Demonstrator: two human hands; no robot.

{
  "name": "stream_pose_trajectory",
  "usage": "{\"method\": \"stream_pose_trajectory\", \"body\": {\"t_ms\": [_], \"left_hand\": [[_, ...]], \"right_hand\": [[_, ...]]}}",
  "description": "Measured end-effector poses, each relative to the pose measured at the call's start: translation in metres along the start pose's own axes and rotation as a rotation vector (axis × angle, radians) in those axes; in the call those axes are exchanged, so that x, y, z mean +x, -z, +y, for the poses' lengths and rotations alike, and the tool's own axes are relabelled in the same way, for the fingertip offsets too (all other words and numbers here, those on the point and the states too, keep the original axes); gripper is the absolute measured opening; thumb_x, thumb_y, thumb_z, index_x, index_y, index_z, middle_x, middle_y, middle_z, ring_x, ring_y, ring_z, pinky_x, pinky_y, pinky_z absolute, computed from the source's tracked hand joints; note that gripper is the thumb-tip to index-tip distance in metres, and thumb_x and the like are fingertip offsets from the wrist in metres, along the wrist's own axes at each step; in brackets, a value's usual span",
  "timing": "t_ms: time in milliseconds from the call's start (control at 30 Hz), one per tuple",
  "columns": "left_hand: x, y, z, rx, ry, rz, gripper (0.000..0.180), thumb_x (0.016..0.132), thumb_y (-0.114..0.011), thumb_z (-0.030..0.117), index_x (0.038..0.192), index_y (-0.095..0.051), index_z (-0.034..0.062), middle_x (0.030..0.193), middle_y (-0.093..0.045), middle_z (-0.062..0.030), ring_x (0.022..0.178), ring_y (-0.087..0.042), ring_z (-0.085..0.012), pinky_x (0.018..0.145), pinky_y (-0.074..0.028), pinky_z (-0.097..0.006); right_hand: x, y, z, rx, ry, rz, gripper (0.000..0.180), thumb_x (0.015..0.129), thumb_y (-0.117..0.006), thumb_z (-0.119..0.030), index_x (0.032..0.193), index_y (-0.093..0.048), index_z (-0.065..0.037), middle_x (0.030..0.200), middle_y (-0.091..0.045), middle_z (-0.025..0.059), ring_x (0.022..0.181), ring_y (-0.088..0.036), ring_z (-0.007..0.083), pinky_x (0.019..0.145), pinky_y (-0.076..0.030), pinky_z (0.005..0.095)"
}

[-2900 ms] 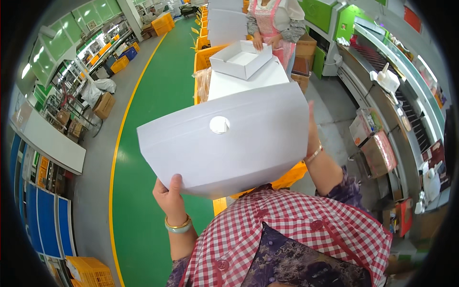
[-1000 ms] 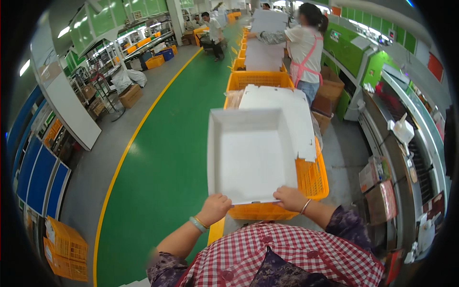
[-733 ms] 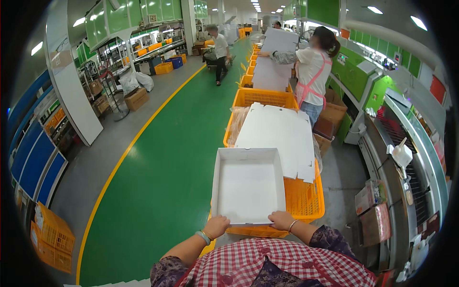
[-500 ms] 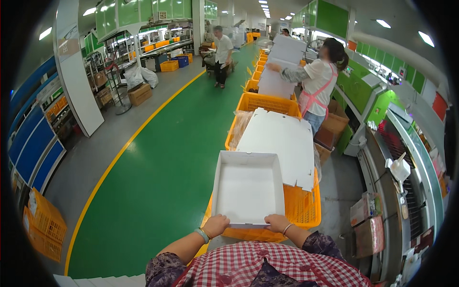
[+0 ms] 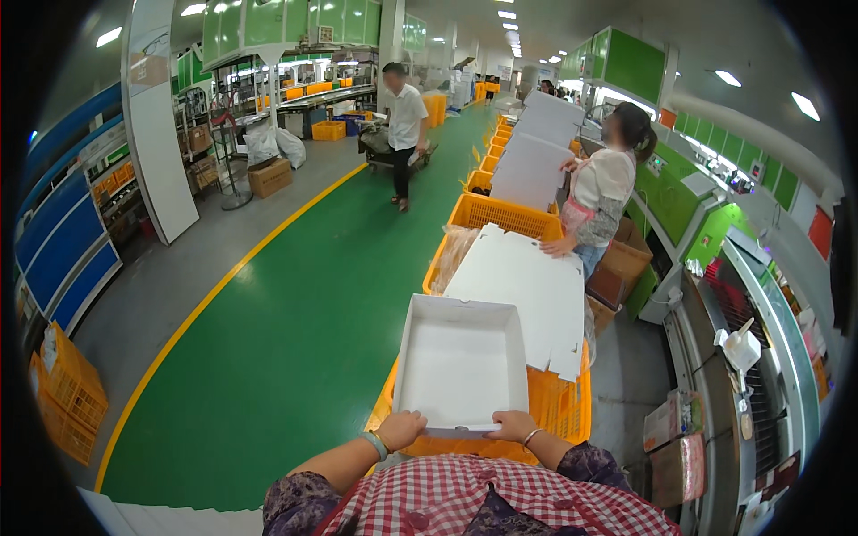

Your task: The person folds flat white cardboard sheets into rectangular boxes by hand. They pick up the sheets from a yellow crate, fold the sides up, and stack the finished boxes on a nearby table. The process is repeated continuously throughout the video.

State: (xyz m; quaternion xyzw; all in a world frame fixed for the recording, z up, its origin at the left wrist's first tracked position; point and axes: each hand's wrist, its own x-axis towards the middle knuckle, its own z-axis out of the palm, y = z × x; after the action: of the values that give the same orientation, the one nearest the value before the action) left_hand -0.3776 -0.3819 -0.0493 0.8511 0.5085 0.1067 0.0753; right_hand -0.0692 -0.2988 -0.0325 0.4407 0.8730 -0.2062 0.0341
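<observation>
A folded-up white cardboard box (image 5: 461, 362), its open side facing up, rests over the yellow crates in front of me. My left hand (image 5: 401, 430) grips its near wall close to the left corner. Near the right corner of that same wall, my right hand (image 5: 513, 425) is closed on the edge, fingers partly hidden by the cardboard. Just beyond the box lies a stack of flat white cardboard sheets (image 5: 527, 286) with notched edges. A co-worker's hand touches the right side of this stack.
Yellow plastic crates (image 5: 561, 402) stand beneath the box and continue in a row beyond it. A co-worker (image 5: 601, 183) in a pink apron stands at the right of the row. On the green walkway (image 5: 295, 357), another person (image 5: 407, 125) walks beside a cart. Machines (image 5: 706, 223) line the right.
The co-worker in the apron has turned and reached down to the flat sheets. The person on the walkway has come nearer. My hands keep their hold on the box.
</observation>
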Motion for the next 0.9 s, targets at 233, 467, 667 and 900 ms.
{"method": "stream_pose_trajectory", "body": {"t_ms": [233, 467, 667, 900], "left_hand": [[0.005, -0.004, 0.001, -0.005, 0.007, 0.001, 0.023, 0.085, -0.056, 0.028, 0.084, -0.056, 0.0057, 0.081, -0.057, -0.013, 0.076, -0.06, -0.0302, 0.065, -0.049, -0.042], [0.028, 0.001, -0.005, -0.089, 0.066, -0.214, 0.031, 0.081, -0.059, 0.037, 0.085, -0.062, 0.0061, 0.085, -0.06, -0.015, 0.08, -0.059, -0.0336, 0.072, -0.048, -0.046], [0.033, 0.007, -0.013, 0.059, -0.02, -0.087, 0.036, 0.077, -0.062, 0.044, 0.083, -0.063, 0.0083, 0.085, -0.062, -0.0108, 0.083, -0.06, -0.0307, 0.069, -0.049, -0.043], [0.043, 0.016, -0.006, -0.022, 0.087, -0.188, 0.041, 0.076, -0.062, 0.045, 0.084, -0.062, 0.0056, 0.083, -0.063, -0.013, 0.081, -0.061, -0.0321, 0.069, -0.049, -0.044]], "right_hand": [[-0.026, 0.006, 0.024, -0.118, 0.295, 0.186, 0.037, 0.08, -0.061, -0.044, 0.073, -0.059, -0.007, 0.071, -0.059, 0.0124, 0.073, -0.058, 0.0308, 0.066, -0.046, 0.0405], [-0.029, -0.014, 0.021, -0.241, 0.392, 0.445, 0.03, 0.083, -0.06, -0.035, 0.072, -0.055, -0.008, 0.069, -0.055, 0.0097, 0.07, -0.055, 0.0279, 0.066, -0.044, 0.038], [-0.029, -0.015, 0.017, -0.234, 0.354, 0.492, 0.029, 0.08, -0.063, -0.034, 0.072, -0.054, -0.007, 0.069, -0.055, 0.0099, 0.07, -0.055, 0.0282, 0.065, -0.044, 0.038], [-0.03, -0.019, 0.017, -0.227, 0.322, 0.508, 0.028, 0.075, -0.067, -0.031, 0.072, -0.053, -0.008, 0.069, -0.055, 0.0101, 0.069, -0.055, 0.0285, 0.064, -0.043, 0.039]]}}
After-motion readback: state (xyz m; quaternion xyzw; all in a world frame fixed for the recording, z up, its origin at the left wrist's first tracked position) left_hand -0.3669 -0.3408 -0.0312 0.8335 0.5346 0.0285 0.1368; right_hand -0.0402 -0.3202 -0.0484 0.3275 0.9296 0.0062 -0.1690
